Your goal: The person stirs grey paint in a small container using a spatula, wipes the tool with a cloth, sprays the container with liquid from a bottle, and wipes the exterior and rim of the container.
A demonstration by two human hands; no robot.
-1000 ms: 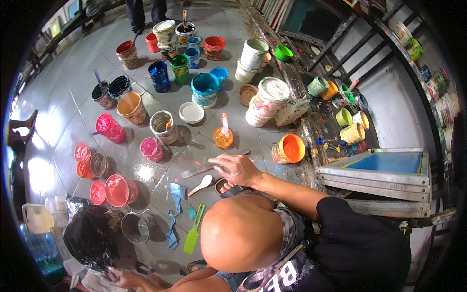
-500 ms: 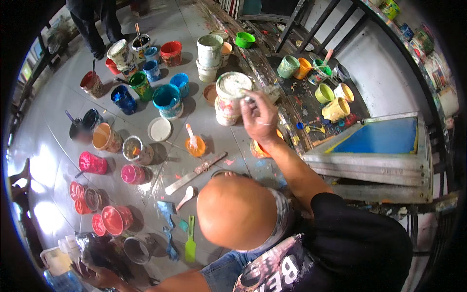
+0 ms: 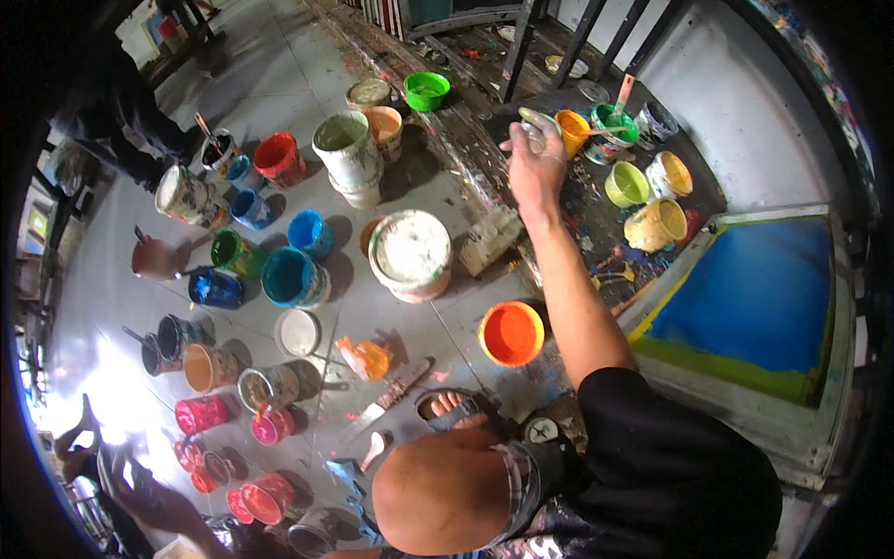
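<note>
My right hand (image 3: 537, 166) reaches out over the dark board at the back right. Its fingers curl around a pale green cup (image 3: 539, 118), mostly hidden by the hand. Right beside it stand an orange-yellow cup (image 3: 570, 133) and a green-rimmed pot (image 3: 612, 129) holding a stick. Nearer, left of my right forearm, are a white-lidded paint bucket (image 3: 410, 250) and a bucket of orange paint (image 3: 511, 334). At the lower left my left hand (image 3: 140, 489) is in shadow, fingers apparently stretched out, with nothing visible in them. The nearest things to it are red paint tubs (image 3: 266, 499).
Several paint pots, blue (image 3: 291, 277), red (image 3: 279, 158) and pink (image 3: 198, 415), crowd the tiled floor. A framed screen (image 3: 745, 303) with a blue middle leans at the right. A scraper (image 3: 386, 402) lies near my foot (image 3: 451, 406). Another person's legs (image 3: 130, 121) stand far left.
My right hand has moved from beside the white-lidded bucket, farther away and right, to the pale green cup. The view has shifted, and the orange paint bucket now shows fully.
</note>
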